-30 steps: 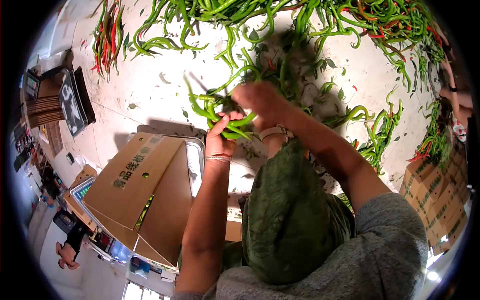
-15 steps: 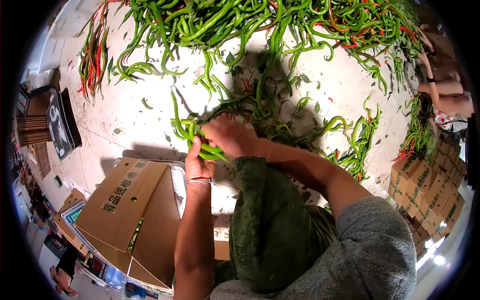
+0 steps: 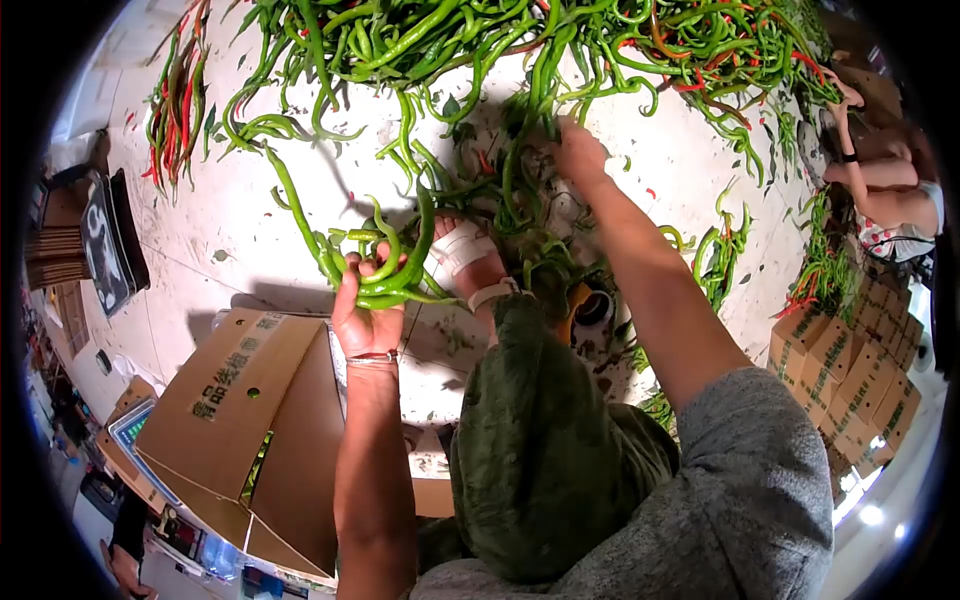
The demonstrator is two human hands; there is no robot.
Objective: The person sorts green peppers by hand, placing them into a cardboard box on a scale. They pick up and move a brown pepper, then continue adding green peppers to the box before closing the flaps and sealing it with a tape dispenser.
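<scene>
A bunch of long green peppers (image 3: 400,275) lies in my left hand (image 3: 370,315), whose fingers curl round it above the floor. Out to the right, my right hand (image 3: 580,155) reaches to the lower edge of the big pile of green peppers (image 3: 420,40). Its fingertips are hidden among pepper stems and shadow, so what they touch does not show. Loose green peppers (image 3: 405,140) lie on the pale floor between the hands and the pile. A few red peppers are mixed into the pile.
An open cardboard box (image 3: 235,390) with peppers inside stands left of my left forearm. My sandalled foot (image 3: 460,250) is between the hands. Red and green peppers (image 3: 178,110) lie at upper left. Stacked boxes (image 3: 850,370) and another person's arm (image 3: 850,150) are at right.
My right hand has left the bunch and moved up and right to the pile's edge. My left hand still holds the bunch, now more open to view. The foot has come into sight.
</scene>
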